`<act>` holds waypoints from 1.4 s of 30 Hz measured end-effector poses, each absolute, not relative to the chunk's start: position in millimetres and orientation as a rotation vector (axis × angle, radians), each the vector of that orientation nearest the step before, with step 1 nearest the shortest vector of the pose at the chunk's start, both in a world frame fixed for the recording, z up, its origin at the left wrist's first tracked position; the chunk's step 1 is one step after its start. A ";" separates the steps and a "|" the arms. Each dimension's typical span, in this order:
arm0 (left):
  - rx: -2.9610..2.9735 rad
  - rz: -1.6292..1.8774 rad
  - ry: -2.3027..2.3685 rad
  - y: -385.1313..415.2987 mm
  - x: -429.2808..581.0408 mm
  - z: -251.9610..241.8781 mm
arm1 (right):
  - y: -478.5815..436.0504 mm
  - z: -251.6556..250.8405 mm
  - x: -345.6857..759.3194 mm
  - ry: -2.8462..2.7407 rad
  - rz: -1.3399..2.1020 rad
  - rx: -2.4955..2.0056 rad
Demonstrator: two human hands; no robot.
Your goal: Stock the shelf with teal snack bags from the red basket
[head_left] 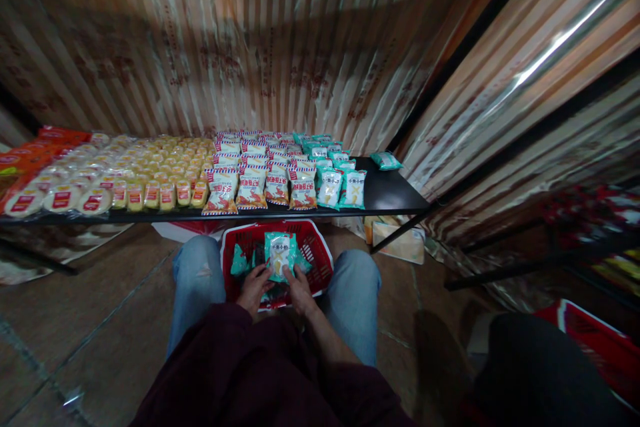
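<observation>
Teal snack bag (280,253) is up over the red basket (321,244), between my knees (354,280). My left grip (254,288) and right grip (300,290) pinch its low corners, nearly closed. It looks light, soft and slippery. The bits inside might break, so I think gently holding the edges is best.

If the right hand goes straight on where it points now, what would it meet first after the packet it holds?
Beyond the green packet, probably the far side of the red basket; depth is unclear, so the right hand might pass above it.
</observation>
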State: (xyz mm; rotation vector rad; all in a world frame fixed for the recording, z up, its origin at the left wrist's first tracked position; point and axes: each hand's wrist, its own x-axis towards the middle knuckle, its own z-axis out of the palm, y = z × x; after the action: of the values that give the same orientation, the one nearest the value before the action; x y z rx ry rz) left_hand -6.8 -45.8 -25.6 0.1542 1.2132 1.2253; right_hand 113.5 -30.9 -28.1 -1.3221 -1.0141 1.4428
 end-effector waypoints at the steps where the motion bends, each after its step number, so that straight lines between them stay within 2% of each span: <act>1: 0.146 1.237 1.215 -45.5 -6.9 -25.9 | -31.4 -26.8 113.3 -0.997 1.475 -1.313; 5: 0.124 1.284 1.211 -44.2 -8.3 -27.2 | -33.1 -21.0 113.1 -0.908 1.612 -1.275; 15: 0.123 1.355 1.324 -42.4 -12.6 -39.3 | -33.4 -19.3 109.5 -0.889 1.648 -1.295; 42: 0.065 1.366 1.237 -35.7 -5.7 -30.5 | -23.6 -28.1 113.3 -0.940 1.508 -1.335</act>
State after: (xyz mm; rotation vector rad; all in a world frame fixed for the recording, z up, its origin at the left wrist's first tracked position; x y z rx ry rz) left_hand -5.7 -35.7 -30.5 0.0653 1.2374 1.3663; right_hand 113.3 -23.6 -28.1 -1.3349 -0.9395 1.5082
